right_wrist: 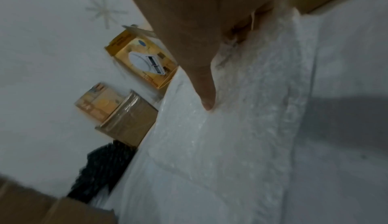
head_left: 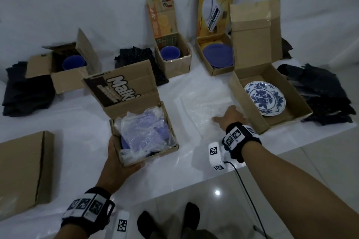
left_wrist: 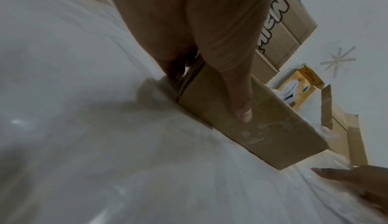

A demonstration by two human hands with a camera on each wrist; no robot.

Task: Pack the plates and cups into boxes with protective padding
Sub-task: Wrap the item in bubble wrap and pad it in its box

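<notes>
On a white-covered surface stand several open cardboard boxes. The nearest box (head_left: 144,132) holds a blue dish wrapped in bubble wrap (head_left: 143,132); the left hand (head_left: 118,159) grips its near corner, thumb along the front wall. The right hand (head_left: 232,117) lies flat, fingers straight, on loose bubble wrap sheets (head_left: 204,106), just beside a box (head_left: 250,106) holding a blue-and-white patterned plate (head_left: 265,98)

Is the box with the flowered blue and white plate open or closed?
Open: the box has its lid standing upright, and the plate lies uncovered inside.
</notes>
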